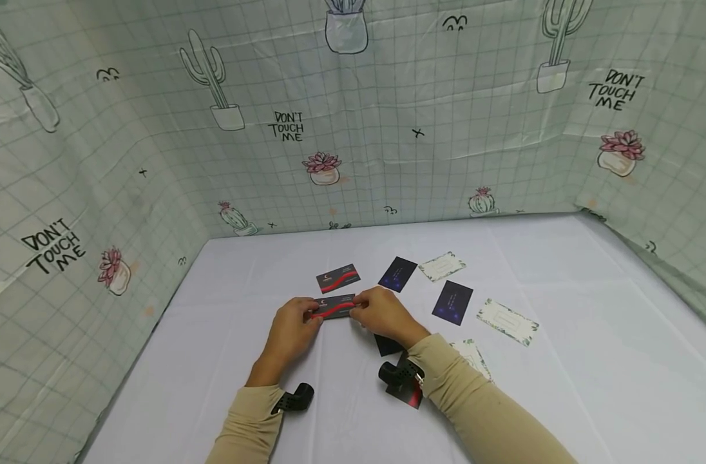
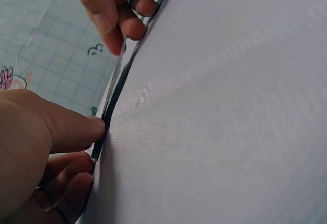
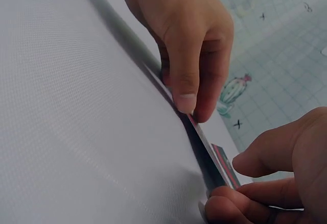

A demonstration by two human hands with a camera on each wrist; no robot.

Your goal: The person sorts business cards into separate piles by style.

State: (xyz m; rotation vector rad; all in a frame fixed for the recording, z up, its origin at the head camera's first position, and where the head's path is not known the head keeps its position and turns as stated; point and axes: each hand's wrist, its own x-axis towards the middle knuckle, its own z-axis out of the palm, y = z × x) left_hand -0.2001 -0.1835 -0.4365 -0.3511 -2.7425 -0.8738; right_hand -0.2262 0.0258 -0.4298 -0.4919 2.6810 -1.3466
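Note:
A dark business card with a red wave (image 1: 334, 307) lies between both hands in the head view, low over the white table. My left hand (image 1: 292, 332) pinches its left end between thumb and fingers. At the opposite end, the fingertips of my right hand (image 1: 384, 312) hold the card. From the left wrist view, the card (image 2: 116, 89) appears nearly edge-on, with the left thumb pressed against it. A matching red-wave card (image 1: 338, 278) lies just beyond the hands.
On the right lie dark blue cards (image 1: 452, 303) and white leaf-bordered cards (image 1: 507, 321). Under the right forearm, a black card (image 1: 387, 345) and a red-and-black card (image 1: 408, 393) are partly covered. A printed cloth (image 1: 376, 90) hangs behind the table.

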